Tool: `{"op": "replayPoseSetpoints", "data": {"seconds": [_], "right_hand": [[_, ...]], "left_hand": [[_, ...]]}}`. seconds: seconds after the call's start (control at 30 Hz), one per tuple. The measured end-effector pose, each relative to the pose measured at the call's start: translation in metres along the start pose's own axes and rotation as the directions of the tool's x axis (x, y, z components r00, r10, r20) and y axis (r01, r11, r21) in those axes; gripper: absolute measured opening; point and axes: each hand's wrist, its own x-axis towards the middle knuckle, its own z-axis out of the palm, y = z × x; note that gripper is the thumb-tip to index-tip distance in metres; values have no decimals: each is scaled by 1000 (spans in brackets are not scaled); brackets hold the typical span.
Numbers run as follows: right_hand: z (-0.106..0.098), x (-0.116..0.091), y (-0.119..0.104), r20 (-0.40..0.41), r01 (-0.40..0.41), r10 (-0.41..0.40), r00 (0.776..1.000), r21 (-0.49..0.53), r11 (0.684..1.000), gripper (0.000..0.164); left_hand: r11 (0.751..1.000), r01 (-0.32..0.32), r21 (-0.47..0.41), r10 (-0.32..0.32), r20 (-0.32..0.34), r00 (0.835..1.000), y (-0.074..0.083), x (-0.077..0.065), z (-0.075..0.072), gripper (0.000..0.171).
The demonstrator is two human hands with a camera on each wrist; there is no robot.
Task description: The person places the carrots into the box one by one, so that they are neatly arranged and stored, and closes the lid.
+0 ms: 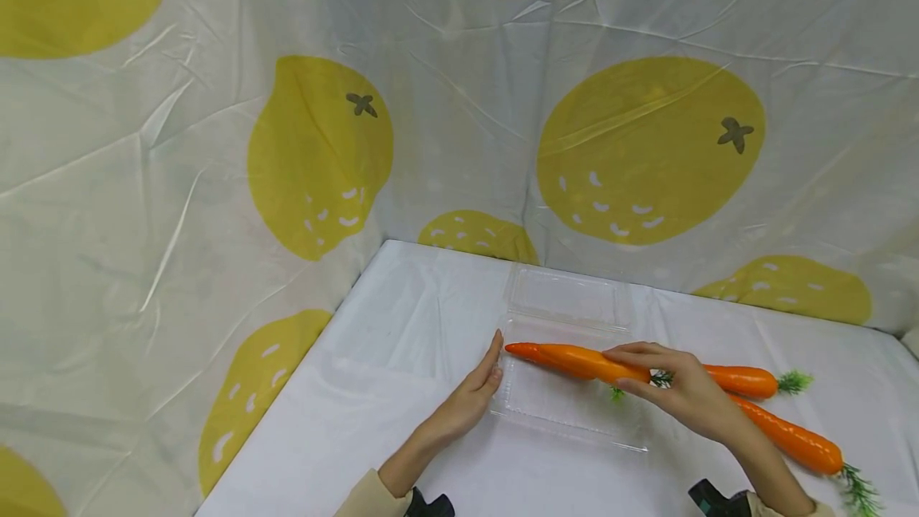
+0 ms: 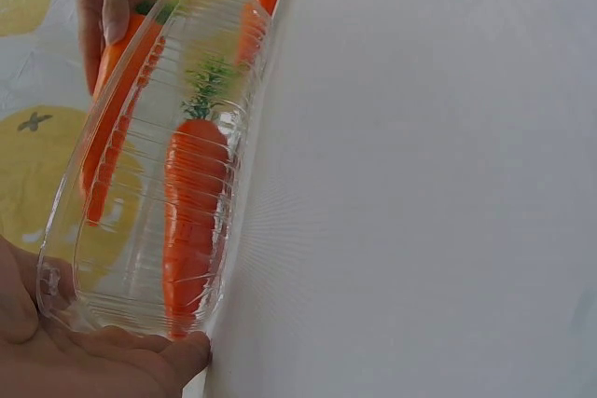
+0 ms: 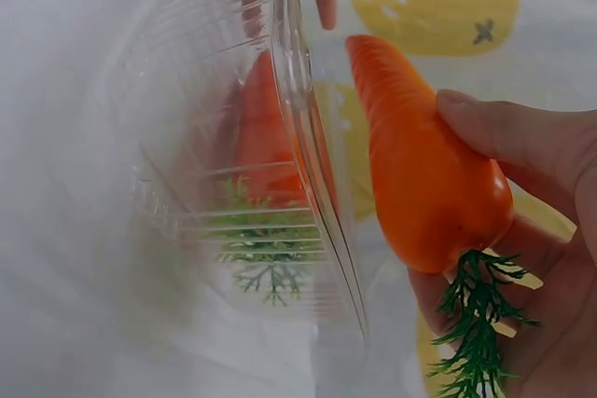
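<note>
I have the right hand (image 1: pixel 685 393) grasping a carrot (image 1: pixel 574 360), its thumb on one side and the fingers on the other, near the thick end. Dark green leaves (image 3: pixel 480 314) hang from that end, and the orange tip points toward the left hand (image 1: pixel 467 401). On my right wrist view the carrot sits above the rim of a clear plastic box (image 1: pixel 553 405), apart from it.

My left hand grips nothing: its fingers lie fairly straight against the left end of the box, touching it. Inside the box I make out a second carrot (image 2: pixel 196 221), lying lengthwise with its tip toward the left hand and its leaves toward the right.

The box's lid (image 1: pixel 567 297) is folded back flat on the far side. To the right of the box, past the right hand, I see an upper carrot (image 1: pixel 747 380) and a lower carrot (image 1: pixel 797 437) on the white tablecloth (image 1: pixel 409 357), both partly hidden by the hand and forearm. Beyond hangs a pale curtain (image 1: pixel 467 118) printed with yellow lemons.
</note>
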Motion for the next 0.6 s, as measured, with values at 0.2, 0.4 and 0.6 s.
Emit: {"op": "replayPoseSetpoints", "data": {"seconds": [0.2, 0.4, 0.6], "right_hand": [[7, 2, -2, 12, -23, 23, 1000, -10, 1000, 36], [13, 4, -6, 25, -51, 52, 998, -38, 998, 36], [23, 6, -5, 3, -43, 43, 999, -41, 998, 36]], "left_hand": [[1000, -3, -3, 3, 2, 1000, 1, 0, 0, 61], [1000, 0, 5, 0, 0, 1000, 2, -1, 0, 61], [1000, 1, 7, -1, 0, 1000, 2, -1, 0, 61]]}}
